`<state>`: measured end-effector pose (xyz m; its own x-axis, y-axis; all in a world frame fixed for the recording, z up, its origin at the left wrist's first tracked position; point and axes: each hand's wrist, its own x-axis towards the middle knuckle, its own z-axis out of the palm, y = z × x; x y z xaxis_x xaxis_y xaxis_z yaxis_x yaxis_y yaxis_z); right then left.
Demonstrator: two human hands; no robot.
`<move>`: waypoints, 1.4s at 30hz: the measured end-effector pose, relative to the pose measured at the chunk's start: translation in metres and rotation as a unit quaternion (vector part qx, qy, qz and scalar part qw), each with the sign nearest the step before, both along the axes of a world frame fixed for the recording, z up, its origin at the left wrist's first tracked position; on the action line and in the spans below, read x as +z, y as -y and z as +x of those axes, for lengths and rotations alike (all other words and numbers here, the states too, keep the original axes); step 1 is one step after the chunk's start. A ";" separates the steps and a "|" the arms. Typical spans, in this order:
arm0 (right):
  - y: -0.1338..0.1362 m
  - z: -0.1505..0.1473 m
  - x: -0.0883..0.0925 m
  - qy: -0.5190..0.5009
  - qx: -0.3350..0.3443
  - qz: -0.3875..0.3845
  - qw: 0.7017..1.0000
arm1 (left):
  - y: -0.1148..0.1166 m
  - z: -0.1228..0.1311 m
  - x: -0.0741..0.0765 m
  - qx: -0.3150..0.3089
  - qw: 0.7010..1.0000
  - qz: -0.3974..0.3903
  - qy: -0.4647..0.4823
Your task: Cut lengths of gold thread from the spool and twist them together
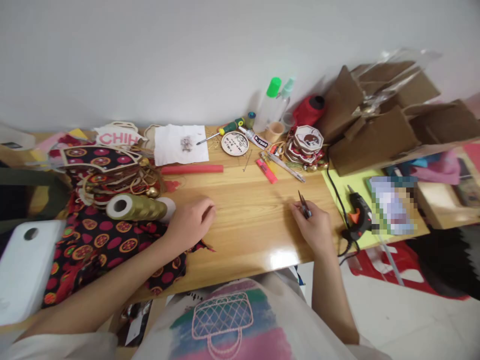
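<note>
My right hand [316, 228] rests on the wooden table [251, 225] near its front edge, fingers closed round a small pair of dark snips [304, 206] whose tips point away from me. My left hand [192, 220] lies curled on the tabletop beside a spool of gold thread [135, 207]; its fingers are bent under and what they hold, if anything, is hidden. Black cloth with red and orange circles [101, 245] lies under my left forearm.
A black glue gun [358, 212] with its cable lies right of my right hand on a green mat. Behind are a red rod [192, 169], white cloth [181, 144], round wooden disc [235, 143], glue tube, bottles [270, 102], patterned pieces and brown paper bags [378, 125].
</note>
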<state>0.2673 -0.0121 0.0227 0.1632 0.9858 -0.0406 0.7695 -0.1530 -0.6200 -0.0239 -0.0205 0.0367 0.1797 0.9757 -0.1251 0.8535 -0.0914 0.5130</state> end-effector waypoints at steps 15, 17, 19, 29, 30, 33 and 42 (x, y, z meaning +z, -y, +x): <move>-0.011 -0.004 0.000 0.014 -0.023 -0.064 0.998 | 0.005 -0.008 -0.005 0.018 0.999 0.013 -0.041; -0.012 -0.003 0.000 0.019 -0.020 -0.063 0.998 | 0.005 -0.007 -0.005 0.021 0.999 0.008 -0.038; -0.012 -0.003 -0.001 0.024 -0.017 -0.063 0.998 | 0.005 -0.006 -0.004 0.024 0.999 0.004 -0.036; -0.014 0.002 0.001 0.017 0.017 -0.065 0.998 | 0.005 -0.006 -0.005 0.031 0.999 0.006 -0.020; -0.014 0.003 0.001 0.013 0.020 -0.069 0.997 | 0.005 -0.006 -0.005 0.031 0.999 0.004 -0.017; -0.015 0.005 0.000 0.002 0.023 -0.077 0.997 | 0.006 -0.006 -0.005 0.031 0.999 0.003 -0.012; -0.015 0.006 0.001 -0.010 0.011 -0.085 0.996 | 0.006 -0.007 -0.005 0.024 1.000 -0.004 -0.010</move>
<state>0.2731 0.0030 0.0241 0.1384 0.9679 -0.2099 0.7612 -0.2396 -0.6026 -0.0310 -0.0263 0.0315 0.1296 0.9823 -0.1352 0.8667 -0.0459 0.4967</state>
